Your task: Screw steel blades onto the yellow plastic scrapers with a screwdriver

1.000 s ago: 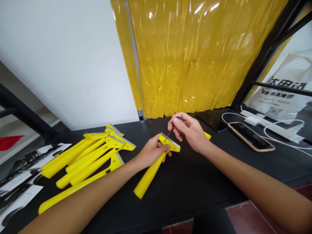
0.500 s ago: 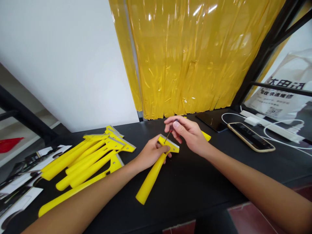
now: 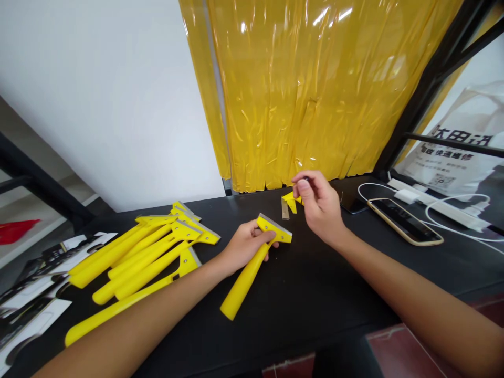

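My left hand [image 3: 250, 242] is closed around the neck of a yellow scraper [image 3: 244, 281], just below its wide head. The scraper's handle slants down toward the near edge of the table, and a metal strip lines the top of its head. My right hand [image 3: 321, 205] is raised to the right of the scraper, apart from it, fingers curled in a pinch. A small dark part of a screwdriver [image 3: 306, 179] shows at its fingertips; the rest is hidden by the hand. Behind that hand lies another yellow scraper piece [image 3: 290, 201] beside a flat metal blade [image 3: 285, 209].
Several yellow scrapers [image 3: 145, 247] are heaped on the black table [image 3: 315, 294] at left, beside printed cards [image 3: 35, 294]. To the right are a phone [image 3: 405, 220], a dark tablet [image 3: 352, 198] and a white power strip [image 3: 444, 205] with cables. A yellow plastic curtain [image 3: 315, 94] hangs behind.
My right hand has lifted the screwdriver off the scraper's screw and moved right and away, uncovering the scraper piece behind. My left hand keeps its hold on the scraper, nearly still.
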The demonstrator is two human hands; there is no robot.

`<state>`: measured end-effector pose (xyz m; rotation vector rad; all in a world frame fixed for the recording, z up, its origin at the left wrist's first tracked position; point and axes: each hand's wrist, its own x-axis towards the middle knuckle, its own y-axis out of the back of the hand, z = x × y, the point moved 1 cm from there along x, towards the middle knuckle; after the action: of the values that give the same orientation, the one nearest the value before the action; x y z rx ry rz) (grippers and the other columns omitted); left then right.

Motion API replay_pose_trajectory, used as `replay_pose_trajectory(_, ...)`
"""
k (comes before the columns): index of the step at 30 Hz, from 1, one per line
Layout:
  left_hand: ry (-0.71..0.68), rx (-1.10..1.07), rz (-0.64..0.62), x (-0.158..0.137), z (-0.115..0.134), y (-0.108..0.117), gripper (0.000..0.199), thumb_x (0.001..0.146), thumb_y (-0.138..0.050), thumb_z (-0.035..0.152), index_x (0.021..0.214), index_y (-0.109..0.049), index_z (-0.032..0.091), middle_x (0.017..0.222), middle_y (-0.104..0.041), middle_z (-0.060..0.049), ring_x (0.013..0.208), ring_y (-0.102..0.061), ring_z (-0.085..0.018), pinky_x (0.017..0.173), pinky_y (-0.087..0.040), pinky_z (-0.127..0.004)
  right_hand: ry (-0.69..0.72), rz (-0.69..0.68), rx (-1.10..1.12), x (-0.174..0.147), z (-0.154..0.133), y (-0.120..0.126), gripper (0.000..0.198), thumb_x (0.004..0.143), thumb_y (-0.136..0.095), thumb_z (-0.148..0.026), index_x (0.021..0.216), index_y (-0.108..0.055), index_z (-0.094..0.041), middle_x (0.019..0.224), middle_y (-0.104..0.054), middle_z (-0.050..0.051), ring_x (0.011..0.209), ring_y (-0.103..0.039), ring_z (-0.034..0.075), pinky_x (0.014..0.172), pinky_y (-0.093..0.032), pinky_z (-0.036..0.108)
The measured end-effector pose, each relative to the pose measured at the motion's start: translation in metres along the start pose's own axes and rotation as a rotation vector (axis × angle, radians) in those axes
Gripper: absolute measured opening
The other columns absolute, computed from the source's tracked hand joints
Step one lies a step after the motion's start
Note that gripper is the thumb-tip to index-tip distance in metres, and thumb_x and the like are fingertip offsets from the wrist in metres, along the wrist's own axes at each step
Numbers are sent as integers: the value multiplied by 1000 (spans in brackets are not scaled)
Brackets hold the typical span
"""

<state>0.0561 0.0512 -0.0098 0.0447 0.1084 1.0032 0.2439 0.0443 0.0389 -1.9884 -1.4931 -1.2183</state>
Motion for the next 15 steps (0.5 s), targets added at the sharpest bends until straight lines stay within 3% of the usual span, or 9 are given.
replay_pose_trajectory(3, 20, -10, 26, 0, 0, 1, 16, 89, -64, 29, 93, -62, 14, 78, -70, -3, 48, -61, -10, 47, -44, -21, 26, -230, -215, 2, 12, -1, 17, 99, -52, -30, 97, -65, -19, 90, -60, 5, 81, -57, 17, 76, -45, 32)
replay_pose_trajectory(6, 29, -29, 62, 0, -2, 4, 16, 87, -67, 30, 86, -61, 16, 67, -64, 2, 48, -62, -12, 46, -42, -21, -115, -465, -260, -1, 27, -6, 20, 94, -58, -34, 94, -71, -18, 92, -65, 6, 80, -60, 17, 73, -45, 30)
replay_pose_trajectory(10, 19, -43, 54, -1, -2, 4, 15, 86, -68, 30, 87, -61, 17, 63, -63, 3, 51, -64, -13, 48, -42, -21, -306, -778, -149, -4, 38, -9, 21, 92, -60, -34, 95, -75, -19, 88, -73, 4, 77, -62, 16, 69, -44, 28)
replay_pose_trajectory(15, 81, 28, 29, -4, 3, 4, 28, 91, -63, 38, 76, -64, 14, 51, -61, 0, 44, -57, -11, 46, -36, -20, -478, -851, -2, -3, 36, -7, 21, 87, -65, -35, 92, -73, -16, 84, -72, 4, 74, -60, 15, 66, -43, 27)
